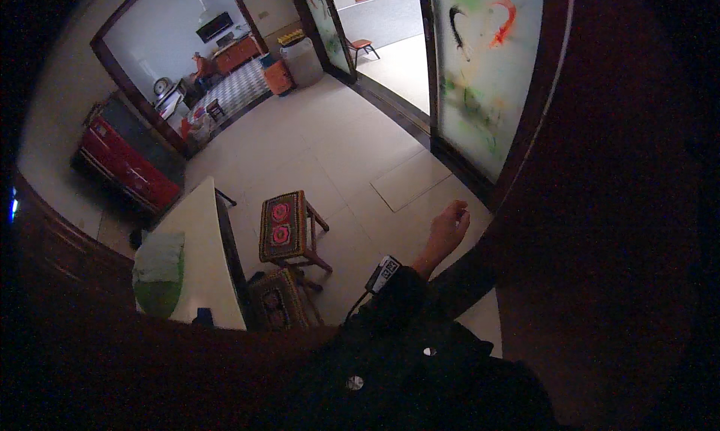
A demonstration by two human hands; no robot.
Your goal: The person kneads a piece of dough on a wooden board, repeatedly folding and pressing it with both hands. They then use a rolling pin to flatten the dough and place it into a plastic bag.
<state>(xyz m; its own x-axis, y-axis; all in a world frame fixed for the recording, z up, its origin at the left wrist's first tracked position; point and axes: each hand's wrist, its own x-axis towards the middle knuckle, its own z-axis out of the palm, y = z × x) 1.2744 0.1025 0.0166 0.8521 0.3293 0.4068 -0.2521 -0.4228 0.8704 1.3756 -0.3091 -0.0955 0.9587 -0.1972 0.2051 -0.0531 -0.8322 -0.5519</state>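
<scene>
Flower-topped stool (pixel 280 225): upright on the tiled floor (pixel 285 161), beside the white-topped desk (pixel 201 240), well apart from the hand.
Stool's handling: probably light and rigid, its patterned top perhaps slightly soft; wooden legs likely sturdy, not fragile.
Stool's hold: opposite long edges of the seat, or a leg rail, look best.
Stool's long axis: away from the wearer, roughly along the desk's edge; neither end reads as a front.
Second stool (pixel 274 303): just beside it, nearer the wearer.
Left hand (pixel 450 227): fingers loosely curled, seemingly empty, near the painted glass door (pixel 484 86).
Right hand: out of view.
</scene>
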